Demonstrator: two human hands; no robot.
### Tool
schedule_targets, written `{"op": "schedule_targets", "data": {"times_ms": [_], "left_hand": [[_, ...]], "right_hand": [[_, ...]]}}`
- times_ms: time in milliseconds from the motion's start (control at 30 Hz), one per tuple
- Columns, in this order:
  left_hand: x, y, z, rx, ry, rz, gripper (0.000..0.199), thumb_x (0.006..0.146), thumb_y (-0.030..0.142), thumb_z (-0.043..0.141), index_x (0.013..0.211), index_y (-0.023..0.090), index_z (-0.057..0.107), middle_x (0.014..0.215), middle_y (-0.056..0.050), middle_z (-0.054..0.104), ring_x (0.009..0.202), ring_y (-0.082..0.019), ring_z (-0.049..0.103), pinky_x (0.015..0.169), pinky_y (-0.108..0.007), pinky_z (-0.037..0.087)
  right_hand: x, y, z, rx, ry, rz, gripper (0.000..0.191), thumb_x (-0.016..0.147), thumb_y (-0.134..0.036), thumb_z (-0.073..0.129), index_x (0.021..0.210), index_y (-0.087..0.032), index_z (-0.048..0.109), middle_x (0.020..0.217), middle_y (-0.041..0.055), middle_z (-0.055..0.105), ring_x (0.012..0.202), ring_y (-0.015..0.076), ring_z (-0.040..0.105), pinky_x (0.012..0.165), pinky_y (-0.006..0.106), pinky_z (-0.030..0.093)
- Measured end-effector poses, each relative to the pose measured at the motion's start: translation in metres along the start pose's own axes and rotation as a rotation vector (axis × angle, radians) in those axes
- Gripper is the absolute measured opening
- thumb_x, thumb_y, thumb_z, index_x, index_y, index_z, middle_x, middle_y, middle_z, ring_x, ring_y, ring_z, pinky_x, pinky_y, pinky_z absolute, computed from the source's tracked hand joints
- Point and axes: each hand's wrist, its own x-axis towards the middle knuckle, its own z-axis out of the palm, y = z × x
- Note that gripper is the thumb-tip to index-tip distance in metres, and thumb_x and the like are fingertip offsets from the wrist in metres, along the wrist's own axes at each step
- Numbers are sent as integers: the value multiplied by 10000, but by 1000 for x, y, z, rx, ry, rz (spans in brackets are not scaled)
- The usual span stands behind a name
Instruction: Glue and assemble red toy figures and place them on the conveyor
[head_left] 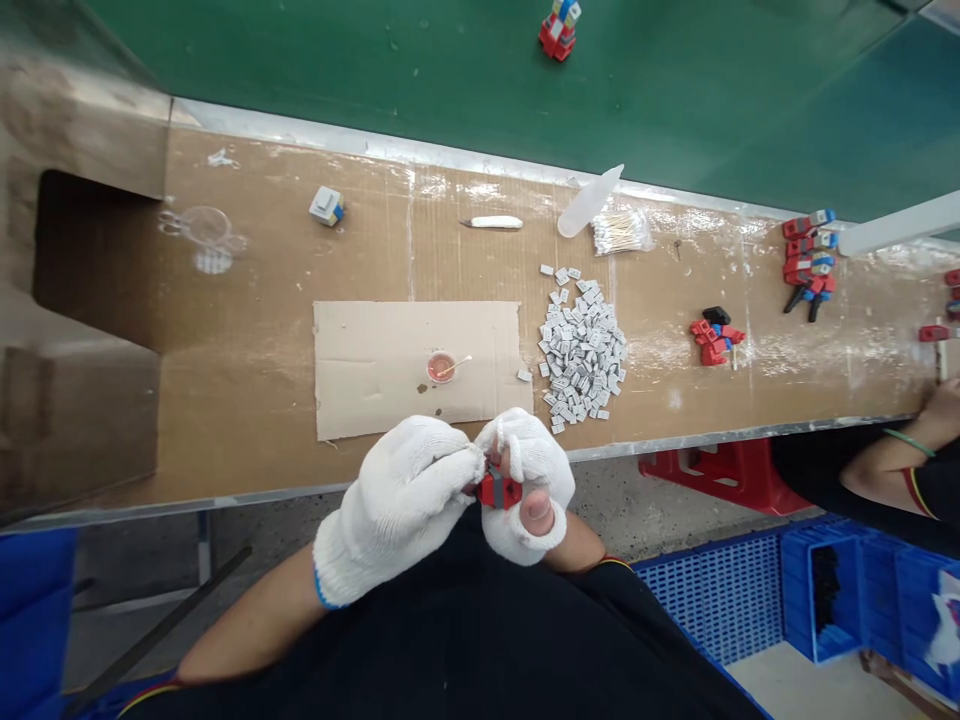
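Observation:
Both of my hands wear white knit gloves and meet just off the table's near edge. A small red and grey plastic toy part (501, 490) sits between them. My right hand (529, 480), its thumb tip bare, is closed around the part. With its fingers pinched, my left hand (416, 495) touches the part's left side; the fingertips hide much of it. Beyond the hands, a flat cardboard sheet (375, 370) bears a small dish of reddish liquid (441, 367) with a cotton swab (457, 365) resting in it. To its right lies a heap of small grey pieces (581, 350).
A white pen-like knife (495, 222), a translucent squeeze bottle (589, 203) and a bag of cotton swabs (621, 232) lie farther back. Red and blue toy figures (808, 260) stand right, near a co-worker's arm (900, 455). A cardboard box (82, 280) borders the left.

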Motion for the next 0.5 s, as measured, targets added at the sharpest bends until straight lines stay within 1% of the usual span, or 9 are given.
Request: {"op": "schedule_targets", "data": {"times_ms": [67, 100, 167, 233, 267, 300, 400, 467, 500], "left_hand": [[-1, -1, 3, 31, 25, 25, 332, 956, -96, 624, 1042, 224, 648, 911, -38, 790, 803, -192, 714, 760, -315, 618], [-2, -1, 5, 39, 39, 33, 343, 944, -101, 617, 1059, 219, 657, 920, -44, 800, 809, -196, 727, 771, -320, 629], [-6, -1, 8, 39, 61, 30, 356, 926, -105, 611, 1079, 213, 668, 935, -57, 819, 826, -203, 757, 790, -328, 652], [-9, -1, 11, 24, 70, 18, 353, 924, -96, 616, 1087, 212, 671, 938, -62, 833, 830, -204, 776, 790, -325, 666], [-11, -1, 13, 14, 73, 11, 349, 928, -92, 620, 1089, 214, 671, 936, -60, 837, 829, -202, 781, 785, -320, 670], [-12, -1, 15, 3, 79, 6, 345, 934, -88, 623, 1091, 215, 672, 939, -61, 843, 832, -200, 787, 784, -317, 674], [-16, -2, 21, -34, 122, -14, 330, 956, -85, 624, 1077, 216, 684, 943, -58, 845, 824, -196, 787, 773, -312, 676], [-21, -4, 25, -76, 134, -53, 298, 1000, -62, 634, 1059, 223, 695, 919, -43, 822, 807, -191, 777, 761, -302, 673], [-24, -5, 26, -112, 146, -83, 242, 1054, -8, 654, 1089, 224, 712, 932, -45, 815, 821, -194, 782, 769, -301, 681]], "right_hand": [[-4, 3, 1, 67, 142, -38, 470, 1178, -611, 379, 836, -307, 483, 683, 3, 445, 575, 242, 501, 594, 463, 518], [-7, 5, 2, 38, 116, -43, 467, 1168, -617, 402, 826, -307, 476, 689, 6, 445, 578, 242, 506, 596, 465, 516], [-11, 7, 1, -66, 6, -42, 490, 1122, -658, 481, 777, -312, 439, 692, 16, 442, 589, 254, 529, 606, 481, 511], [-10, 8, 0, -103, -96, -76, 476, 1075, -644, 580, 762, -312, 445, 696, 23, 462, 603, 268, 571, 609, 484, 508], [-7, 7, 0, -80, -81, -108, 441, 1074, -613, 596, 780, -309, 468, 696, 21, 475, 599, 267, 579, 597, 472, 496], [-2, 6, 1, -40, -28, -143, 399, 1089, -578, 587, 813, -304, 495, 699, 17, 490, 592, 259, 583, 579, 454, 479], [17, -2, 6, 64, 168, -196, 332, 1156, -502, 518, 902, -290, 531, 716, 3, 514, 574, 228, 567, 530, 405, 419], [23, -7, 9, 122, 194, -145, 340, 1167, -501, 541, 900, -292, 518, 718, -10, 500, 576, 218, 547, 525, 394, 404], [23, -8, 11, 153, 186, -91, 349, 1170, -506, 543, 893, -295, 508, 721, -13, 490, 579, 216, 530, 530, 395, 405]]}}
